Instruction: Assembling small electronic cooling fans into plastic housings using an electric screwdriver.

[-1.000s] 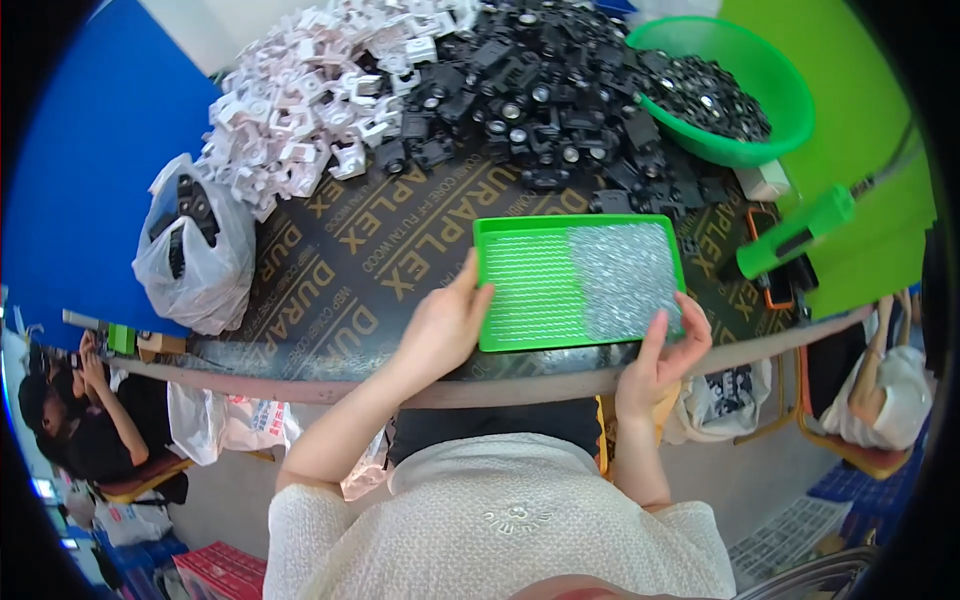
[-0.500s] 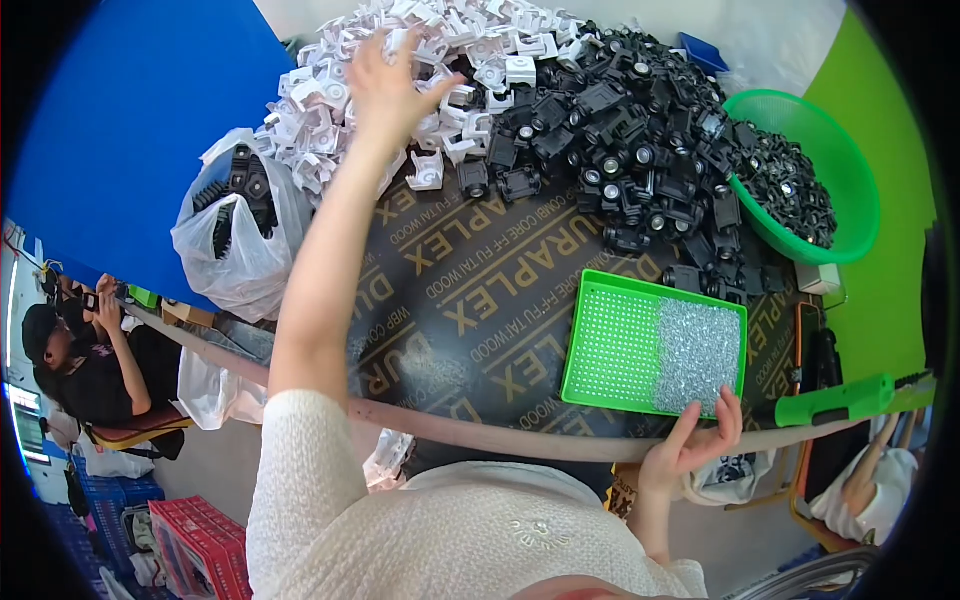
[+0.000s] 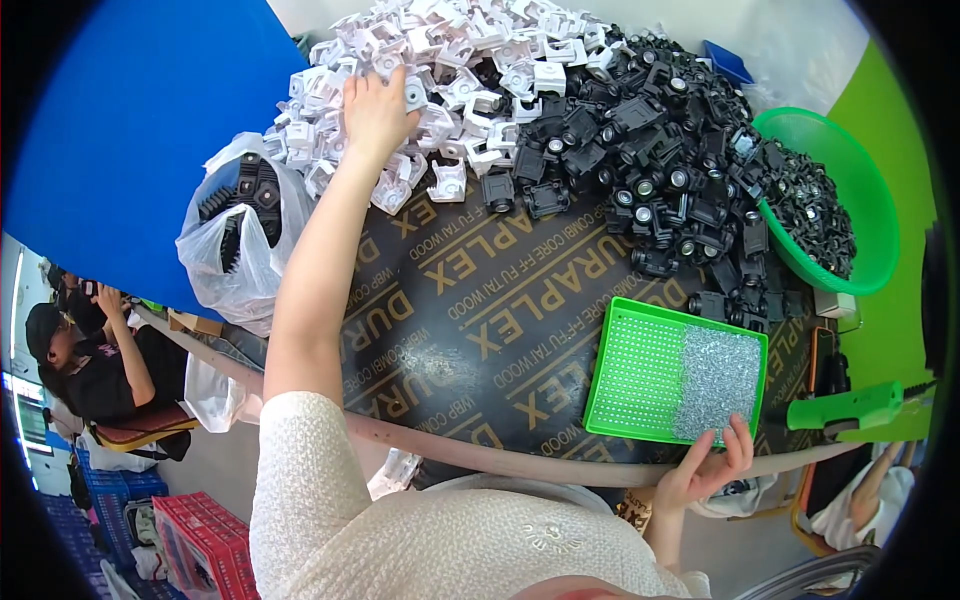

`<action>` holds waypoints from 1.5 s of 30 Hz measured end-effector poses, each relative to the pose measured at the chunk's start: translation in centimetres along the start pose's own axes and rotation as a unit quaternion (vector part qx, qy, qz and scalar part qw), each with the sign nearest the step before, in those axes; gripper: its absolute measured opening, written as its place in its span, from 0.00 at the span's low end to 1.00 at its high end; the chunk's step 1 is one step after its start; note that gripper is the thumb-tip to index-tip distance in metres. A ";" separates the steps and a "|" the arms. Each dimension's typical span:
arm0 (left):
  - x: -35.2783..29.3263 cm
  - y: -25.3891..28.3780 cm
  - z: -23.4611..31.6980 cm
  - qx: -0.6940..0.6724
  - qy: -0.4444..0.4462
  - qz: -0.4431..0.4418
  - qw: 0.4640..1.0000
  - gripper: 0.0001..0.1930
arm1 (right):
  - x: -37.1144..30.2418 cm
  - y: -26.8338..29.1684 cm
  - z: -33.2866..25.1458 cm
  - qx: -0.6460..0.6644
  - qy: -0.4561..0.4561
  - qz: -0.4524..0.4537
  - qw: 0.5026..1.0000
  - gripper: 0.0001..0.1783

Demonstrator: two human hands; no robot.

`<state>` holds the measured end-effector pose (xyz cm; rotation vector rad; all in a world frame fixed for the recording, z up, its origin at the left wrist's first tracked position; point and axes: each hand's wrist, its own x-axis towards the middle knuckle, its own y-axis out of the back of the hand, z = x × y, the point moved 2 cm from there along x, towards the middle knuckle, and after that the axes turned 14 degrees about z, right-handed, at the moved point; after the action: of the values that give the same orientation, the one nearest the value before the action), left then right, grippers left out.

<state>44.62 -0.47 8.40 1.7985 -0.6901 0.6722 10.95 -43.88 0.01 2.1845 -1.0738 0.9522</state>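
You see a bright green perforated plastic tray (image 3: 640, 372) half covered in silvery screws, a heap of white moulded plastic parts (image 3: 450, 70), glossy black ones (image 3: 650, 150), and a dark brown lettered board (image 3: 480, 300).

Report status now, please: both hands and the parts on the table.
Left hand reaching into the white plastic parts, grip not visible. Right hand on near edge of green tray, screws filling its right half. Black parts piled beyond tray.
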 end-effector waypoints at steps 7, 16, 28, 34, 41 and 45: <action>1.3 -2.7 0.5 -0.156 0.104 0.049 0.981 0.57 | 0.4 -0.6 -0.5 -0.012 -0.013 -0.006 1.000 0.15; 0.8 -3.1 0.7 -0.180 0.116 0.056 0.975 0.41 | -0.4 -5.4 -7.5 -0.058 0.296 -0.362 0.882 0.27; -0.4 0.5 0.7 -0.203 0.055 0.211 0.955 0.26 | 0.5 -5.8 -5.1 -0.108 0.254 -0.369 0.888 0.09; -1.3 5.8 2.2 -0.262 0.063 0.250 0.930 0.26 | 1.7 -4.0 -3.8 -0.130 0.255 -0.353 0.891 0.05; -9.5 15.7 9.2 -0.531 0.036 -0.020 0.847 0.26 | 4.0 -2.3 -3.7 -0.110 0.163 -0.382 0.903 0.10; -15.5 18.7 13.3 -0.570 -0.023 -0.160 0.806 0.26 | 4.4 -5.0 -5.6 -0.020 0.158 -0.334 0.929 0.23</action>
<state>22.17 -16.25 4.90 0.7472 -0.5910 -0.0817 14.97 -39.25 6.19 2.0413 -0.1608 0.8915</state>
